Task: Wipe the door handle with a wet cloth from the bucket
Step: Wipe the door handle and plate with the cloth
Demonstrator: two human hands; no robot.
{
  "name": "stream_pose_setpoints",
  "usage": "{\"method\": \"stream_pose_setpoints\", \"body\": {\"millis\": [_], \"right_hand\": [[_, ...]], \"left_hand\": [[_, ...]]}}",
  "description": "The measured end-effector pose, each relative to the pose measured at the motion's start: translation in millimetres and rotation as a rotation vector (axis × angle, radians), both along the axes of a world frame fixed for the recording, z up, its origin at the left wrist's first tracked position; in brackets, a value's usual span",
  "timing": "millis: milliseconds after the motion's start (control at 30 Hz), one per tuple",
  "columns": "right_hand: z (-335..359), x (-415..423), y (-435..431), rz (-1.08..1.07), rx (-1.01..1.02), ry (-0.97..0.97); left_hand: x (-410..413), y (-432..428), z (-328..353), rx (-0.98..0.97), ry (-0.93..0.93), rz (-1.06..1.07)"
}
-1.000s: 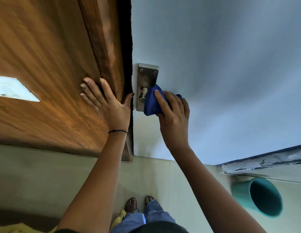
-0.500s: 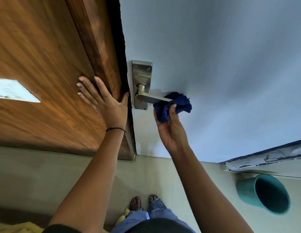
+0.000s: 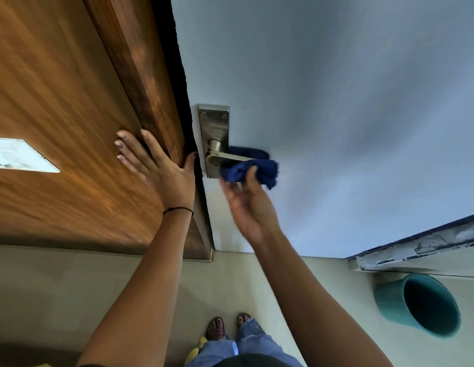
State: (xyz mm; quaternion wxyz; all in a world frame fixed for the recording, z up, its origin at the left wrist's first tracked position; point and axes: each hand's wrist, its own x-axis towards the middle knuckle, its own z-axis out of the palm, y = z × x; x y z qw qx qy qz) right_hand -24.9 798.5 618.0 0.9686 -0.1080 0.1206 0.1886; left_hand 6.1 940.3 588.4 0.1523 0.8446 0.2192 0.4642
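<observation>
A steel lever door handle [image 3: 220, 156] on a tall backplate [image 3: 214, 123] is fixed to the pale blue door. My right hand [image 3: 247, 205] grips a bunched dark blue cloth [image 3: 253, 172] from below and presses it against the underside of the lever; the cloth wraps the lever's outer end and hides it. My left hand [image 3: 161, 168] lies flat with fingers spread on the brown wooden frame [image 3: 71, 128], its thumb at the door's edge. A teal bucket [image 3: 389, 303] stands on the floor at lower right.
A weathered ledge [image 3: 416, 247] runs along the wall just above the bucket. Beige floor tiles [image 3: 71, 287] lie below, with my feet in sandals [image 3: 217, 328] near the bottom centre. A white plate [image 3: 16, 156] sits on the wooden panel at far left.
My right hand slid the cloth off the handle's hub out to the lever's end, then back inward under the lever. My left hand stays on the frame.
</observation>
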Motion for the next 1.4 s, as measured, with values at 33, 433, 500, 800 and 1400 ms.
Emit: {"method": "stream_pose_setpoints", "body": {"millis": [33, 433, 500, 800, 1400], "right_hand": [[4, -2, 10, 0.031, -0.02, 0.002], [1, 0, 0, -0.009, 0.052, -0.035], [12, -4, 21, 0.045, -0.028, 0.017], [14, 0, -7, -0.036, -0.137, 0.078], [4, 16, -5, -0.45, -2.418, -1.507]], "left_hand": [[0, 0, 0, -0.002, -0.005, -0.004], [1, 2, -2, -0.03, -0.012, -0.03], [1, 3, -2, -0.009, -0.03, -0.028], [0, 4, -2, 0.019, -0.025, -0.019], [1, 8, -6, 0.062, -0.053, -0.015]]}}
